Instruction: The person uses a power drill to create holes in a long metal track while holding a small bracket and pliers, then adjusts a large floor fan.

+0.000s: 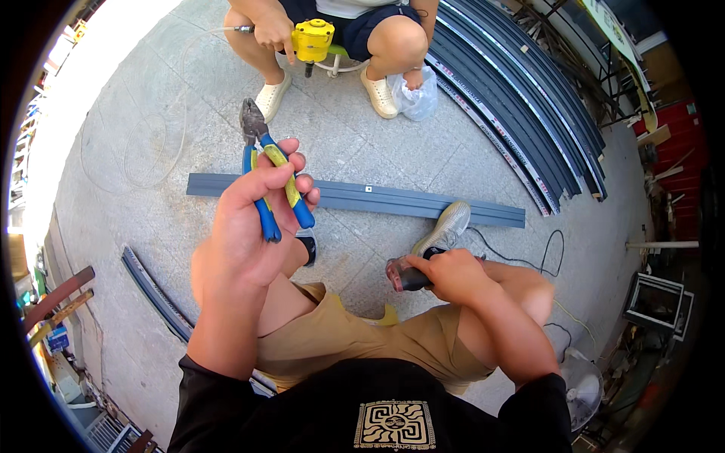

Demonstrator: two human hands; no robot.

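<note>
My left hand (251,226) is raised, its fingers curled around a pair of pliers (253,121) with blue and yellow handles. The jaws point up and away from me, and the handles stand slightly apart. By my right knee, my right hand (459,278) grips a dark-bodied tool (408,276) with a reddish front end; its exact kind is hard to make out, partly hidden by my fingers. A long grey metal profile (355,198) lies across the ground beyond my knees, with a small white square fitting (368,189) on it. My right shoe (445,225) rests against the profile.
Opposite me sits a person holding a yellow air tool (312,40) with a hose; a clear plastic bag (417,97) is by their other hand. Stacked dark profiles (513,98) lie at the far right. Shorter profiles (155,294) are at left, a fan (583,392) at lower right.
</note>
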